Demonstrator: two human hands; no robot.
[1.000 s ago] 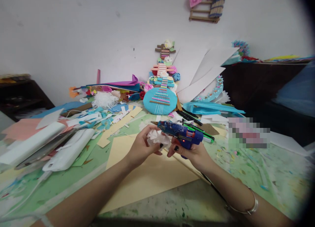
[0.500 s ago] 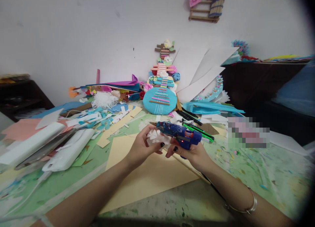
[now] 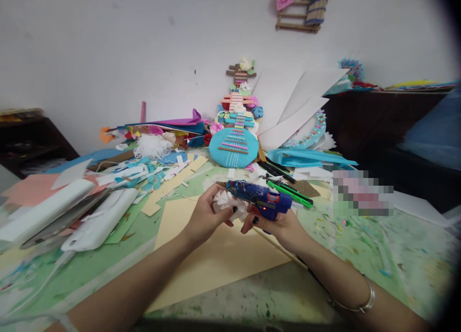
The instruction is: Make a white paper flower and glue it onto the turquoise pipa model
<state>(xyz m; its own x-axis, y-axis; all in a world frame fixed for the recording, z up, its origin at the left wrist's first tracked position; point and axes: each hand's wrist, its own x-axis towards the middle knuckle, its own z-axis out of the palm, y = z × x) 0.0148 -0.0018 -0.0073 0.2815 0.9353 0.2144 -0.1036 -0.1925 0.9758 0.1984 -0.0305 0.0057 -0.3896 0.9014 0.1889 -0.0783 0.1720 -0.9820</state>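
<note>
My left hand [image 3: 203, 218] is closed around a small white paper flower [image 3: 224, 201], held above a cream sheet of card [image 3: 212, 255]. My right hand [image 3: 278, 225] grips a blue hot glue gun [image 3: 260, 196] whose small red light is lit. The gun's nozzle points left and lies across the top of the white flower, touching or almost touching it. A metal bangle [image 3: 362, 301] sits on my right wrist. Both hands hover over the middle of the paint-spattered green table [image 3: 360, 255].
A blue paper guitar craft [image 3: 235, 142] leans on the wall behind. Coloured paper scraps [image 3: 158, 135] pile at back left, white foam pieces [image 3: 97, 221] at left. Green and black pens [image 3: 288, 185] lie just beyond the gun. White card sheets [image 3: 298, 106] lean at right.
Both hands with the flower and glue gun have drifted slightly to the left; the grip on each is unchanged.
</note>
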